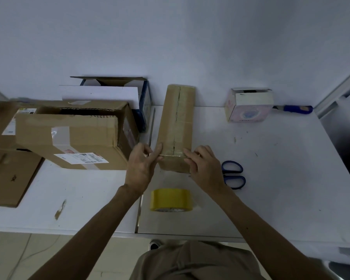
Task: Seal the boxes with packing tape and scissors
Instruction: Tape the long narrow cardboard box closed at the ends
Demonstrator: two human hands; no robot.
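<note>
Centrally, a long cardboard box [177,118] lay flat on the table [281,178], its length running from 12 to 6 o'clock, with a taped seam along its top. A clear tape strip [173,155] crossed the box's near end. The left hand [140,166] was at the box's 7 o'clock corner, its fingers [157,151] extended and pressing against the left edge at the strip. The right hand [206,168] was at the 5 o'clock corner, its fingers [188,153] spread narrowly and pressing the strip's right end; neither hand gripped anything. A yellow tape roll [170,200] stood at 6 o'clock, just beside the box. Blue-handled scissors [233,174] lay at 4 o'clock, partly hidden by the right hand. Larger cardboard boxes [69,138] were stacked at 9 o'clock. A small pink box [250,106] stood at 2 o'clock.
</note>
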